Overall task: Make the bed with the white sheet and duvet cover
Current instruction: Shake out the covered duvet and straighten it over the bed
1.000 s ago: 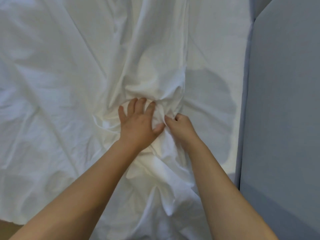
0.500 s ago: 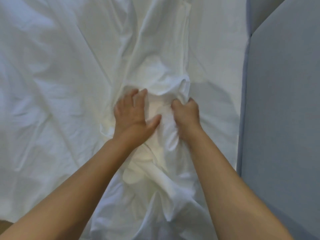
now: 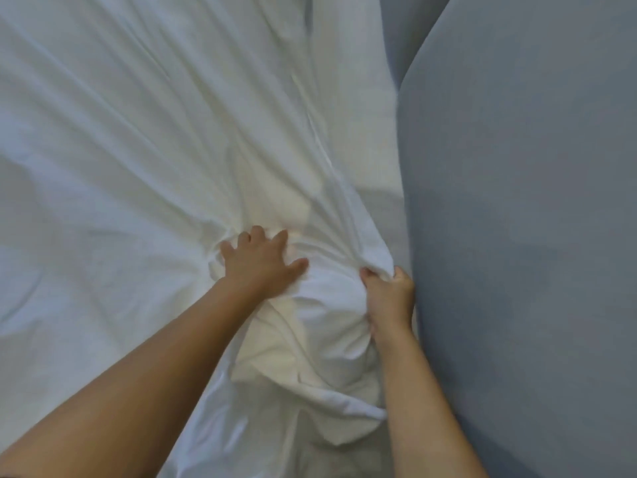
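The sheet (image 3: pixel 138 150) is lying spread over the bed and sitting in a thick bunch beside the grey panel (image 3: pixel 517 201). The left hand (image 3: pixel 260 263) is pressing on that bunch with fingers straight and splayed, while the right hand (image 3: pixel 389 291) is clenching a fold right against the panel. From where I'm standing, the hands are risking working against each other: with the left pinning and the right tugging, the fanning creases could be setting deeper, or the fold could be slipping free.
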The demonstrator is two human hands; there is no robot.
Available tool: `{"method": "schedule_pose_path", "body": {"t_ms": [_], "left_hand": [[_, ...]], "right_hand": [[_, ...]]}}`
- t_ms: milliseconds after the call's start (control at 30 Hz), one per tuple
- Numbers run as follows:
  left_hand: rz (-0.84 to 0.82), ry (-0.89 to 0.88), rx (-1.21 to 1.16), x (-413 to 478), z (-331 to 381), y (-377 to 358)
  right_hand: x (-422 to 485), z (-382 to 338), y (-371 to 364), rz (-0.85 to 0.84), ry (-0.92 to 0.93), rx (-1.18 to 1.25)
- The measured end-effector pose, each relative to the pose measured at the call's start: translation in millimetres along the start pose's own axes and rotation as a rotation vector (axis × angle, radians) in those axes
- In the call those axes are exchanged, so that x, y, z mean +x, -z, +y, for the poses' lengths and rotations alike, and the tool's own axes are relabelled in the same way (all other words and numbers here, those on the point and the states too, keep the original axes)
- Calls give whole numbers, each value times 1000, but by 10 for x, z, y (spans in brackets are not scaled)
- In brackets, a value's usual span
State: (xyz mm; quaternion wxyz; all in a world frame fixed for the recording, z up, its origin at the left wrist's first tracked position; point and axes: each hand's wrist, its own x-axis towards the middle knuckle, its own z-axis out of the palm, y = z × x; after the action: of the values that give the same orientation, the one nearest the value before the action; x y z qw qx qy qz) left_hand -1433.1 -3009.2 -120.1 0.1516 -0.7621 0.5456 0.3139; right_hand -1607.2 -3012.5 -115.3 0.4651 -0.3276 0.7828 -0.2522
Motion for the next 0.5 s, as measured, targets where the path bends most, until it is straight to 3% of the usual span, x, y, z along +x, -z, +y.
{"method": "schedule_pose_path", "body": {"t_ms": [133, 233, 400, 500], "left_hand": [[289, 81, -164, 333, 16, 180], [544, 46, -220, 621, 17, 367], [557, 122, -409, 1093, -47, 519], [577, 48, -505, 1203, -133, 483]], "right_hand": [[311, -287, -84, -59, 101, -322], [611, -632, -236, -77, 245, -353], [977, -1000, -757, -266, 161, -249], [1009, -1062, -951, -359, 110, -227]]}}
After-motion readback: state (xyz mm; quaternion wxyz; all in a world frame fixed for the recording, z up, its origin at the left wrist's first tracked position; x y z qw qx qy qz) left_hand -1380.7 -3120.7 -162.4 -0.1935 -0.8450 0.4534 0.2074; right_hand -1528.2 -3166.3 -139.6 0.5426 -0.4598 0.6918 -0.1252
